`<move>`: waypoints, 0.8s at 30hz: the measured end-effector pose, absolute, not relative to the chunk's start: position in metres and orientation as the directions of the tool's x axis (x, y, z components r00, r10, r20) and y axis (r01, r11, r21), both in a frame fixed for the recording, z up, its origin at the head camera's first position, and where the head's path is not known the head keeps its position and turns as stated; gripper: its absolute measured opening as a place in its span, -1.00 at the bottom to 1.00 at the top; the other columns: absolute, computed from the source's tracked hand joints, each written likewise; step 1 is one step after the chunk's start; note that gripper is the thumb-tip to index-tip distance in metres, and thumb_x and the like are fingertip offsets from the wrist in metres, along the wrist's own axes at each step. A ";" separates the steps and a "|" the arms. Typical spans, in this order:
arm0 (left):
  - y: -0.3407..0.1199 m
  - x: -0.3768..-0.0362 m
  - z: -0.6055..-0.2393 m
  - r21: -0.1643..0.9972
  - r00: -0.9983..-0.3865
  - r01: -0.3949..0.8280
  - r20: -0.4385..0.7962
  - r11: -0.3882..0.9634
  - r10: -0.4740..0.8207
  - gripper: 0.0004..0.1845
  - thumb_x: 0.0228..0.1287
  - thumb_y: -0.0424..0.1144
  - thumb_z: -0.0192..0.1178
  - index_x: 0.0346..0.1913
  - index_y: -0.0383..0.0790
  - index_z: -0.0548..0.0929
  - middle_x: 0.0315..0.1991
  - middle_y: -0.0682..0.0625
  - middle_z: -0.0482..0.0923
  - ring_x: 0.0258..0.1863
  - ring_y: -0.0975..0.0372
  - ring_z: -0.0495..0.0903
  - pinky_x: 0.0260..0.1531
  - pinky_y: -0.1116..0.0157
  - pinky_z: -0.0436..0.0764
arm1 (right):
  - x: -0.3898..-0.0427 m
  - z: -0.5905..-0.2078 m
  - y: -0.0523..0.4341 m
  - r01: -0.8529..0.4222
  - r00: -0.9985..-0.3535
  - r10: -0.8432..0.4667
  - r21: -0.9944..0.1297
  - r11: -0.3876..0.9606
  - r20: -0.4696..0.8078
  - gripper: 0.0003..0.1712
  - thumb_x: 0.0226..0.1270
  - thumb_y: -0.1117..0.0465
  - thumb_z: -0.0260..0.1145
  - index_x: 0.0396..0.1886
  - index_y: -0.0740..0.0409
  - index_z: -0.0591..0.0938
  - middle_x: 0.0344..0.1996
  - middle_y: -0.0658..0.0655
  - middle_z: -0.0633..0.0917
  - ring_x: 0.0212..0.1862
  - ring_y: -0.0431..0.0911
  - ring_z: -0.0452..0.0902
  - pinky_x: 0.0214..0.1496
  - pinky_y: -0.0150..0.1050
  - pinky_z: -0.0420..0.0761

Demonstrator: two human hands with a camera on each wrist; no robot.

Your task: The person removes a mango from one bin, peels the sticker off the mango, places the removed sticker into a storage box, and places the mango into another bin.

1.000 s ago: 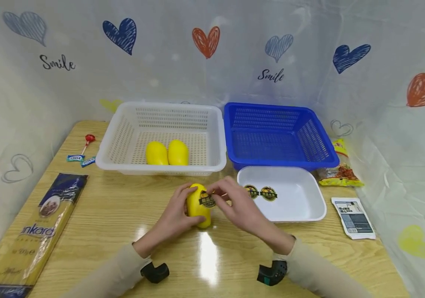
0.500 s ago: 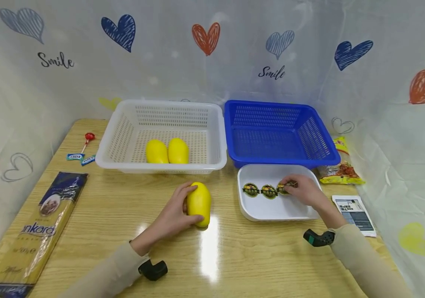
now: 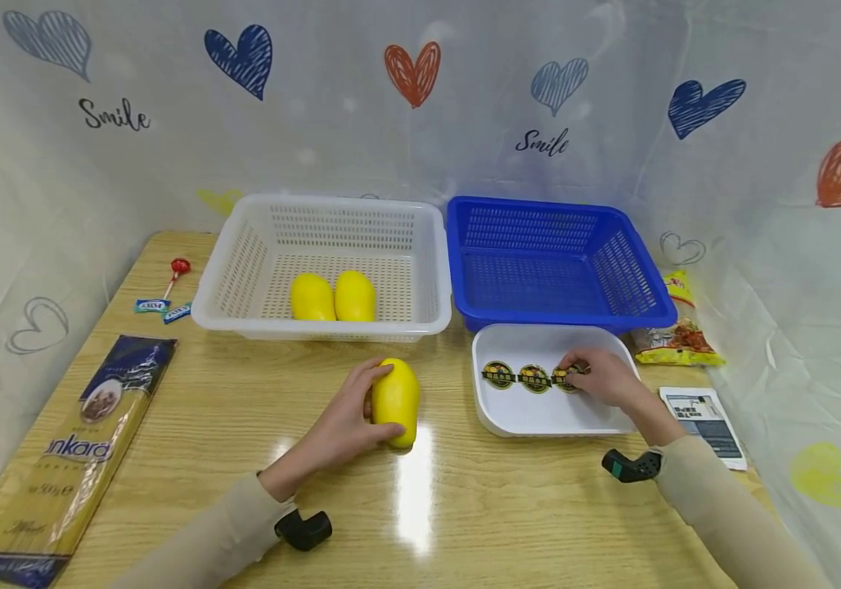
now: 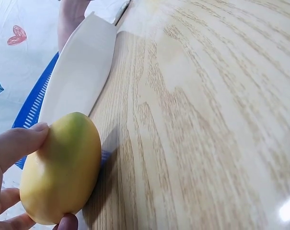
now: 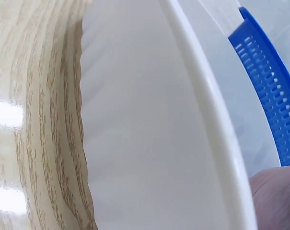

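A yellow mango (image 3: 395,403) with a greenish patch stands out in the left wrist view. My left hand (image 3: 347,425) grips it from the left over the bare table, thumb and fingers on its sides. Inside the white tray (image 3: 501,417) lie round black-and-gold stickers in a row: a left one (image 3: 498,375), a middle one (image 3: 534,379) and a right one (image 3: 568,377). My right hand (image 3: 604,379) reaches into the tray and pinches the right sticker, partly covering it. The tray wall hides those fingertips in the right wrist view.
A white basket (image 3: 321,327) holds two mangoes (image 3: 332,296). Beside it stands a blue basket (image 3: 568,315). Spaghetti (image 3: 70,466), a lollipop (image 3: 180,266) and small candies (image 3: 151,305) lie left. A yellow snack bag (image 3: 678,343) and white packet (image 3: 708,425) lie right.
My right hand has carried a sticker from the mango rightward into the white tray, where it now lies flatter beside the other two. My left hand keeps its grip on the mango.
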State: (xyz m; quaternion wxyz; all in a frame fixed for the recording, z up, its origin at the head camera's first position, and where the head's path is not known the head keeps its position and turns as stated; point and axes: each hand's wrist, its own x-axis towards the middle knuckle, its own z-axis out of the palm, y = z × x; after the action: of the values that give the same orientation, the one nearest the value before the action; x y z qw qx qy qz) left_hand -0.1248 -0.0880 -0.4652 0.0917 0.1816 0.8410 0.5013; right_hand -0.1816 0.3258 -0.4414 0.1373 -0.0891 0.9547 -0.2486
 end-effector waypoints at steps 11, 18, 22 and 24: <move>-0.087 -0.124 -0.463 0.877 -0.916 0.218 0.033 0.427 0.401 -0.07 0.01 -0.22 0.53 0.43 -0.28 0.26 0.49 -0.17 0.05 0.35 0.01 0.26 0.07 0.09 0.52 | -0.181 -0.442 0.325 -0.159 -0.954 -0.251 -0.428 0.890 -0.167 -0.85 0.20 0.35 0.39 -0.24 0.31 0.68 -0.29 0.20 0.68 -0.19 0.09 0.55 -0.13 0.04 0.52; -0.088 -0.124 -0.463 0.875 -0.916 0.213 0.024 0.435 0.401 -0.08 0.02 -0.21 0.52 0.43 -0.26 0.27 0.49 -0.15 0.05 0.35 0.03 0.25 0.06 0.12 0.53 | -0.182 -0.432 0.324 -0.227 -0.922 -0.321 -0.370 0.901 -0.216 -0.76 0.20 0.36 0.37 -0.16 0.41 0.66 -0.30 0.21 0.69 -0.21 0.09 0.59 -0.14 0.00 0.57; -0.089 -0.125 -0.463 0.868 -0.915 0.227 0.033 0.443 0.403 -0.07 0.02 -0.20 0.53 0.43 -0.25 0.26 0.50 -0.15 0.05 0.37 0.02 0.23 0.08 0.10 0.52 | -0.179 -0.408 0.315 -0.244 -0.876 -0.381 -0.408 0.880 -0.297 -0.68 0.35 0.27 0.29 0.00 0.41 0.62 -0.20 0.22 0.70 -0.14 0.10 0.62 -0.14 -0.06 0.61; -0.088 -0.125 -0.464 0.864 -0.914 0.235 0.042 0.446 0.403 -0.06 0.01 -0.19 0.53 0.44 -0.25 0.25 0.50 -0.16 0.05 0.39 0.01 0.21 0.13 0.06 0.48 | -0.174 -0.393 0.302 -0.258 -0.864 -0.415 -0.457 0.851 -0.286 -0.67 0.42 0.23 0.24 0.05 0.37 0.61 -0.17 0.18 0.70 -0.14 0.05 0.63 -0.17 -0.09 0.61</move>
State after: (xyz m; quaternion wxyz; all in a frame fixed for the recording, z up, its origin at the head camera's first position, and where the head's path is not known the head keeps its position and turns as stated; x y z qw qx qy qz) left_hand -0.1249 -0.0883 -0.4641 0.0850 0.1886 0.8459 0.4916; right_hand -0.1740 0.3019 -0.3928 0.1906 -0.1786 0.9430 -0.2060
